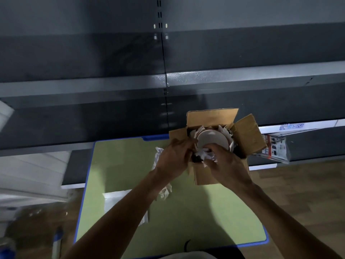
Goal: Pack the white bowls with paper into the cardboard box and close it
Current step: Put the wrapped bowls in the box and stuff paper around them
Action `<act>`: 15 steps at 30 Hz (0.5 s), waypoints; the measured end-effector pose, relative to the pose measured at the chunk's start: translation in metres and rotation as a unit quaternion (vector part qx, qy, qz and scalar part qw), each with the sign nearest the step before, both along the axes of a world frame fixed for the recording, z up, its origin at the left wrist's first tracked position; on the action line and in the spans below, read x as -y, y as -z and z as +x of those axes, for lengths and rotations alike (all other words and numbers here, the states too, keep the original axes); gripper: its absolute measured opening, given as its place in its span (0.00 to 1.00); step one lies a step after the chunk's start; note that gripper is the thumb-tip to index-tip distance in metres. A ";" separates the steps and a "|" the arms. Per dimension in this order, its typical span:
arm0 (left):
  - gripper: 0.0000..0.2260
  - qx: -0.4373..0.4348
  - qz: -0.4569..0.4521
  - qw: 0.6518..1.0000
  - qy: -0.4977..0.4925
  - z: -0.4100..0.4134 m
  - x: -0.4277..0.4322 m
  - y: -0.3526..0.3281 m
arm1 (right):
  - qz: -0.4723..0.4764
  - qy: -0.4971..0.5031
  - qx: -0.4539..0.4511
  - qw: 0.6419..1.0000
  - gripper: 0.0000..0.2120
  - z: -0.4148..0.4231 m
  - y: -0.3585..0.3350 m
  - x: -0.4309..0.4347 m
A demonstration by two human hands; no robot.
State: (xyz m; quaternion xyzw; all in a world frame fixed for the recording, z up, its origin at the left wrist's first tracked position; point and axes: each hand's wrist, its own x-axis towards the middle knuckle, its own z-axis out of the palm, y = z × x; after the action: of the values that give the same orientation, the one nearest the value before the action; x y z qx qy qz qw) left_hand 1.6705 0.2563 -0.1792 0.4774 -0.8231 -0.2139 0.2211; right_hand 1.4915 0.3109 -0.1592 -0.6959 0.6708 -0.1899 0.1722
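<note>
My right hand (pixel 225 163) pinched crumpled paper (pixel 202 156) in curled fingers (pixel 216 147), against the near rim of the white bowl (pixel 211 139) inside the open cardboard box (pixel 207 176) at the table's (pixel 121 165) far right. My left hand (pixel 174 157) curled at the box's left flap (pixel 177 133); I could not tell its grip.

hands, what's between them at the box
Head view: crumpled paper lies between the left hand and right hand, on the near side of the white bowl inside the open box.

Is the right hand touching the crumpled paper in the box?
Touching. The head view shows the right hand curled onto the crumpled paper beside the bowl.
</note>
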 end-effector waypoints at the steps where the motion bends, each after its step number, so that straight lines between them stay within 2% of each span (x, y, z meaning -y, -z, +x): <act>1: 0.13 0.011 0.005 1.000 0.001 -0.003 0.004 0.000 | 0.002 0.011 -0.006 1.000 0.15 -0.003 -0.001 0.001; 8: 0.06 0.049 0.031 0.998 0.016 -0.019 0.024 -0.001 | 0.025 0.054 0.041 0.997 0.10 -0.016 -0.003 0.007; 11: 0.09 0.016 0.057 0.998 0.004 -0.020 0.026 -0.006 | 0.028 0.045 0.063 0.997 0.11 -0.014 -0.010 0.009; 15: 0.09 -0.018 0.109 0.994 0.002 -0.012 0.023 -0.007 | 0.037 0.012 0.103 0.994 0.09 -0.013 -0.018 0.011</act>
State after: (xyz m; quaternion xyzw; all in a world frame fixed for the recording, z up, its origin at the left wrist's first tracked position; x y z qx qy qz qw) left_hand 1.6583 0.2331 -0.1720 0.4934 -0.7914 -0.3114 0.1823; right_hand 1.4783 0.2995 -0.1414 -0.6575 0.6648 -0.2372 0.2637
